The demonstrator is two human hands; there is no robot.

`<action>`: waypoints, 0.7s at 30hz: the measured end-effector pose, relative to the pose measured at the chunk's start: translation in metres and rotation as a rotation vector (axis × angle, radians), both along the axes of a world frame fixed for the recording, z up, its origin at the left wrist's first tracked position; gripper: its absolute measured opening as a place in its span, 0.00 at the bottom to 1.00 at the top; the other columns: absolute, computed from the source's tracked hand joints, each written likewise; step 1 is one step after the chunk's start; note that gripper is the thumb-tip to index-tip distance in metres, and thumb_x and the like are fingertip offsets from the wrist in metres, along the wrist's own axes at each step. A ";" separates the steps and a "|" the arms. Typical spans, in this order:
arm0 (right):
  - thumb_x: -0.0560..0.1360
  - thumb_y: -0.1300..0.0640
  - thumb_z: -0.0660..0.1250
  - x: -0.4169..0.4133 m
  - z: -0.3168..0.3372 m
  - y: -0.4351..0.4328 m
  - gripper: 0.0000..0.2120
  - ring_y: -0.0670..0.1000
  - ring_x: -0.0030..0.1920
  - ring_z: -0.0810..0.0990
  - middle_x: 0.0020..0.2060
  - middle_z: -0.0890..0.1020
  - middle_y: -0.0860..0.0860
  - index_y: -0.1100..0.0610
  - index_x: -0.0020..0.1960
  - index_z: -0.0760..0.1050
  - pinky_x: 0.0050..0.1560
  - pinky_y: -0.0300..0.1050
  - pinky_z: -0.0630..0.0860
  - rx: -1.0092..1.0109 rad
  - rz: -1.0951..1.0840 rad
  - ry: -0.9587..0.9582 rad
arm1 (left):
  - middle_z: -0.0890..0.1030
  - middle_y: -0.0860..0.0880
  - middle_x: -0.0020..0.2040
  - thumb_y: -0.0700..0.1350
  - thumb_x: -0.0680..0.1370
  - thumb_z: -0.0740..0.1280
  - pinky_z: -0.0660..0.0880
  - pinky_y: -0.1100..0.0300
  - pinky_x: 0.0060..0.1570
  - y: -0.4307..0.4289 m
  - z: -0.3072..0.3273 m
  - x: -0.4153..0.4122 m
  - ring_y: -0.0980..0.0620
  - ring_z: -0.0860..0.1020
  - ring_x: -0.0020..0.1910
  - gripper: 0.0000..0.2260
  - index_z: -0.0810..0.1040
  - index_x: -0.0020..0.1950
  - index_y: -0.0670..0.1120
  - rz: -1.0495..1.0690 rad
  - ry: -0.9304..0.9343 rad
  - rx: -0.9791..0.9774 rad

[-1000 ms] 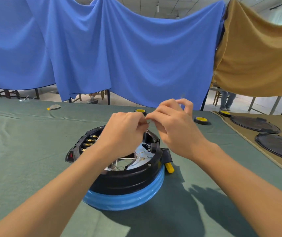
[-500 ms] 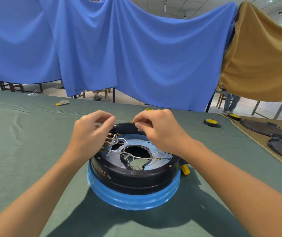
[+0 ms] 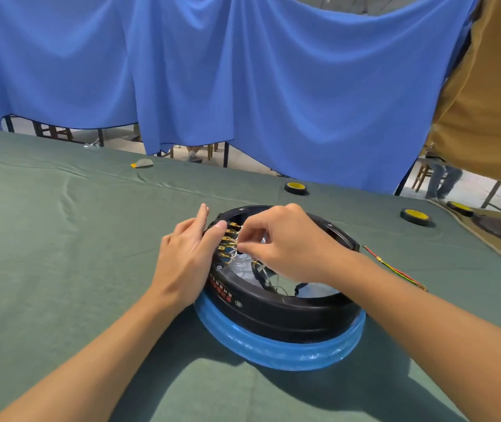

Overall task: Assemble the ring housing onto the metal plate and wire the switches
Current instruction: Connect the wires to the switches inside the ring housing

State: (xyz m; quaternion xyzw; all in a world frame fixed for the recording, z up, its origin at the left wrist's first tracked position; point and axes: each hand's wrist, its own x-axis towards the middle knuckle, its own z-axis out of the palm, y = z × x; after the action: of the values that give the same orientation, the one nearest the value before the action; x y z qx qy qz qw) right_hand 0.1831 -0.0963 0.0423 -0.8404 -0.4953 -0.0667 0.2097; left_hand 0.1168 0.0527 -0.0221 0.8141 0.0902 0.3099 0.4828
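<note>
Pinching a wire (image 3: 234, 255), the right hand (image 3: 288, 248) hovers near illegible red lettering (image 3: 220, 289).

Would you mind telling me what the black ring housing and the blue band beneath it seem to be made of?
The black ring housing looks like moulded plastic, semi-gloss, with printed markings. The blue band seems glossy, ribbed plastic or film; which is unclear.
</note>
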 end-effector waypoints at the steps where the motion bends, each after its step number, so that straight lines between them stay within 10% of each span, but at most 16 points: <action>1: 0.76 0.54 0.69 -0.001 -0.001 0.000 0.05 0.37 0.34 0.74 0.35 0.78 0.41 0.53 0.47 0.84 0.36 0.26 0.66 0.005 0.008 -0.018 | 0.68 0.48 0.75 0.69 0.67 0.51 0.58 0.44 0.74 -0.001 0.000 -0.001 0.52 0.65 0.74 0.43 0.65 0.76 0.46 0.011 0.006 0.009; 21: 0.76 0.54 0.69 -0.004 -0.012 0.002 0.04 0.47 0.42 0.78 0.41 0.82 0.46 0.52 0.46 0.82 0.48 0.50 0.77 0.053 0.020 -0.079 | 0.81 0.44 0.59 0.62 0.76 0.54 0.68 0.41 0.65 0.006 -0.006 0.007 0.42 0.75 0.64 0.27 0.80 0.62 0.47 -0.129 0.006 -0.059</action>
State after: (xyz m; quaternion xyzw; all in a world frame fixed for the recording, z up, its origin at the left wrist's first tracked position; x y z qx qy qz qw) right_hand 0.1787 -0.0946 0.0299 -0.8261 -0.5098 -0.1110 0.2128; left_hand 0.1235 0.0591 -0.0280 0.8045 0.0482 0.2731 0.5252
